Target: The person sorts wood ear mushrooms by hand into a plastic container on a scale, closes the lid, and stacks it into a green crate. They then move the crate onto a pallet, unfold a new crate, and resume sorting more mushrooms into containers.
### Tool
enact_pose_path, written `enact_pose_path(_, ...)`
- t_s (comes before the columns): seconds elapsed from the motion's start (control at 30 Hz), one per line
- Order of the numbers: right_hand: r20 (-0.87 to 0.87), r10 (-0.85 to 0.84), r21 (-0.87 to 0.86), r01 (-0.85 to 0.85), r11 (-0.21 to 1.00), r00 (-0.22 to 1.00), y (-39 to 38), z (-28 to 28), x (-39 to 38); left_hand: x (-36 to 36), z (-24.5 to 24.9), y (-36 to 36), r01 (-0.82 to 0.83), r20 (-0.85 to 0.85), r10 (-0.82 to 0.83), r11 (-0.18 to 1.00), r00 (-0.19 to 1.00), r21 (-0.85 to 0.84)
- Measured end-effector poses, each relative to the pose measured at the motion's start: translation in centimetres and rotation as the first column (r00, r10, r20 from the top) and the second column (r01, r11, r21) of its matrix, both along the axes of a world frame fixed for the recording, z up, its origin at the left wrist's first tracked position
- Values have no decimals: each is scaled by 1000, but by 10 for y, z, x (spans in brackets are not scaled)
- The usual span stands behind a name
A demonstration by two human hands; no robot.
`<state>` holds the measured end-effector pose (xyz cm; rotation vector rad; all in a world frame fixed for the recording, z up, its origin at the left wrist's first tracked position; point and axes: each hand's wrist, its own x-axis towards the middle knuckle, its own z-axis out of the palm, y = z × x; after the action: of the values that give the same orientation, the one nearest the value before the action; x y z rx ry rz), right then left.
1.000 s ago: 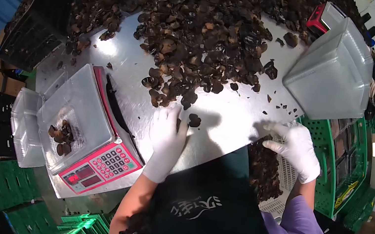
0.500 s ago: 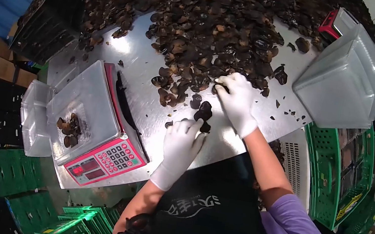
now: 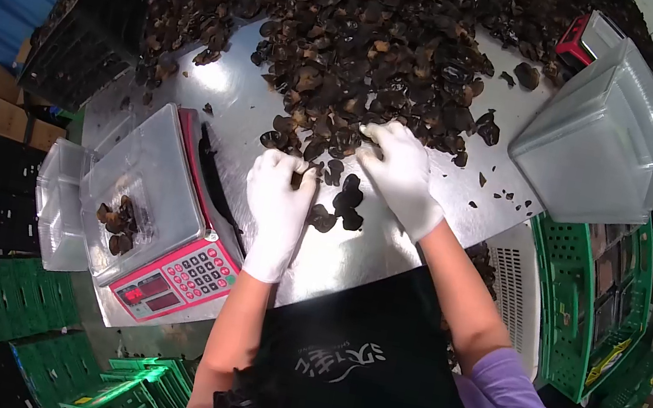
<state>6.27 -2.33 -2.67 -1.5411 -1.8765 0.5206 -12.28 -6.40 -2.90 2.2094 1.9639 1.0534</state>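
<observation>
Dark brown, dried wood ear mushrooms (image 3: 352, 60) lie in a large heap on the metal table (image 3: 259, 240). My left hand (image 3: 277, 208), in a white glove, is at the heap's near left edge, thumb and fingers curled together around a dark piece that is mostly hidden. My gloved right hand (image 3: 401, 178) reaches into the near right edge, thumb and forefinger bent around a mushroom there. Between the hands rests a small group of loose wood ears (image 3: 350, 199), with a flat one (image 3: 322, 219) beside it.
To the left, a red-and-white scale (image 3: 182, 279) carries a clear plastic box (image 3: 161, 175) with a few mushrooms inside. Stacked clear boxes (image 3: 595, 142) stand at the right table edge, near green crates (image 3: 579, 310). A black crate (image 3: 93, 19) stands at the far left.
My left hand has moved left and away from my body, off the loose group to the heap's edge. My right hand has shifted slightly left. Loose pieces between them now lie differently.
</observation>
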Motion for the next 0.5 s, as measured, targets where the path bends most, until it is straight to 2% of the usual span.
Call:
enact_pose_path(0.03, 100, -18, 7, 17, 1000, 995, 10, -2, -11, -1, 5, -8, 26, 209, -38, 998, 977, 56)
enact_pose_path(0.07, 200, -37, 15, 35, 999, 979, 16, -5, -17, 0, 12, -19, -1, 379, -1, 1000, 926, 7)
enact_pose_path(0.1, 198, -39, 13, 37, 999, 979, 19, -11, -19, -10, -4, -26, 42, 540, -29, 999, 841, -11)
enact_pose_path(0.17, 208, 68, 43, -78, 996, 976, 24, -20, -23, -18, -4, -46, 111, 876, 159, 966, 456, -233)
enact_pose_path(0.2, 176, 55, 96, -73, 993, 983, 23, -20, -24, -21, -1, -55, 102, 859, 155, 967, 489, -232)
enact_pose_path(0.23, 176, 58, 97, -76, 992, 983, 19, -21, -22, -19, 1, -61, 90, 880, 152, 973, 450, -214)
enact_pose_path(0.27, -107, 59, 148, -43, 988, 993, 14, -23, -16, -16, 3, -67, 89, 871, 192, 962, 452, -258)
enact_pose_path(0.3, -379, 70, 186, 2, 983, 923, 9, -25, -10, -15, 2, -72, 87, 861, 233, 949, 453, -303)
enact_pose_path(0.33, -551, 42, 79, 2, 997, 834, 0, -18, -1, -15, -2, -75, 86, 802, 220, 944, 556, -319)
enact_pose_path(0.37, -777, -80, -145, -53, 988, 625, -5, -12, 5, -14, -8, -77, 86, 732, 202, 938, 651, -336)
enact_pose_path(0.4, -829, -145, -242, -114, 964, 540, -7, -9, 17, -13, -12, -77, 86, 598, 169, 923, 784, -375)
enact_pose_path(0.43, -866, -218, -327, -180, 928, 451, -6, -8, 30, -9, -21, -75, 111, 577, 120, 931, 808, -349)
enact_pose_path(0.5, -942, -285, -328, -306, 894, 176, -8, -11, 47, 4, -25, -69, 121, 446, 49, 931, 894, -345)
